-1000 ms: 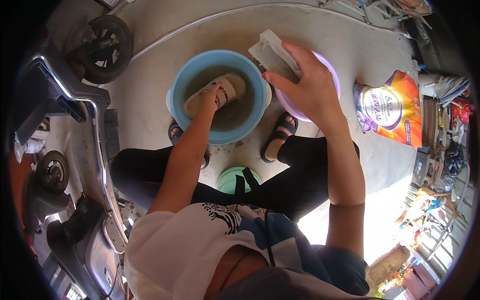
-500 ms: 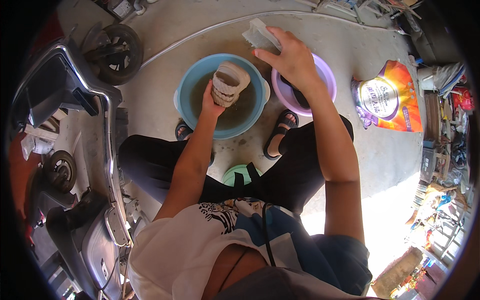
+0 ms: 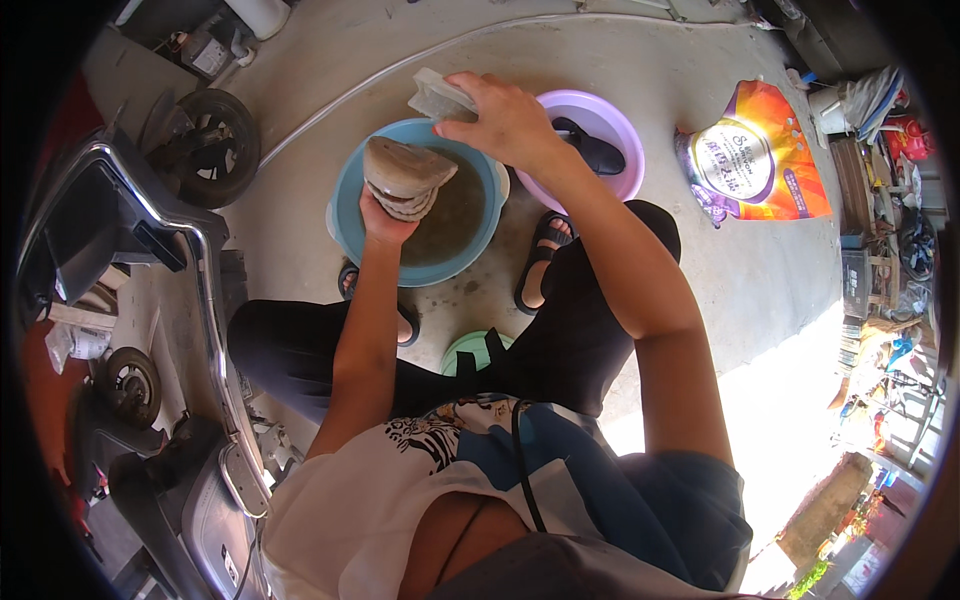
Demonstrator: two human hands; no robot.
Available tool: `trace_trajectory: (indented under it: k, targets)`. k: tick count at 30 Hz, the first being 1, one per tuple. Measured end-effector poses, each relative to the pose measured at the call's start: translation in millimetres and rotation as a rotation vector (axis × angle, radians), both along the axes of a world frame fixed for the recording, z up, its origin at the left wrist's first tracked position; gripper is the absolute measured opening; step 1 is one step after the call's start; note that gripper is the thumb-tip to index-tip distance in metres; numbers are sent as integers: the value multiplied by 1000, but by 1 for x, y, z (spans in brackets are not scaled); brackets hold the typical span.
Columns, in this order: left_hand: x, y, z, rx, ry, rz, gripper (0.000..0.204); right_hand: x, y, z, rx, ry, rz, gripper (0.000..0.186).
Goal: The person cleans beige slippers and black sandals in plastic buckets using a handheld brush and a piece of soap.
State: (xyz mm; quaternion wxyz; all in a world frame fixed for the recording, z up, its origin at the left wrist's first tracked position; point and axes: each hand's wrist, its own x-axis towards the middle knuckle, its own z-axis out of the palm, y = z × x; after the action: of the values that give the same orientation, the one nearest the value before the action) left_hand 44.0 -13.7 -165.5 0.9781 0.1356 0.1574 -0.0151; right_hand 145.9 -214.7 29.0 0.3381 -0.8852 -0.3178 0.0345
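Note:
My left hand (image 3: 388,220) grips a beige shoe (image 3: 405,168) with a textured edge, tilted above the blue basin (image 3: 344,215). Cloudy brownish water (image 3: 450,228) lies in that basin. Up and to the right of the shoe, my right hand (image 3: 508,120) is closed on a pale, translucent scrubbing brush (image 3: 440,94). The brush is apart from the shoe, over the basin's far rim. To the right, a purple basin (image 3: 632,130) holds a black shoe (image 3: 594,150), partly hidden by my right forearm.
An orange and purple detergent bag (image 3: 750,160) lies at right. A green basin (image 3: 465,352) sits between my legs. A scooter (image 3: 210,250) with a chrome rail stands at left. Along the far floor runs a pale hose (image 3: 400,70). Clutter lines the right side.
The shoe has turned over in my left hand, its opening no longer facing up. My right hand has brought the brush left, closer to the shoe. The view has shifted somewhat.

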Motion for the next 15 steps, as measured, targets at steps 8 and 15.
trace_trajectory:
  k: [8,15]
  targets:
    - [-7,4,1,118,82,100,55,-23,42,-10,95,17,103,75]
    - [-8,1,13,30,285,124,52,-28,69,12,401,-11,-17,75]
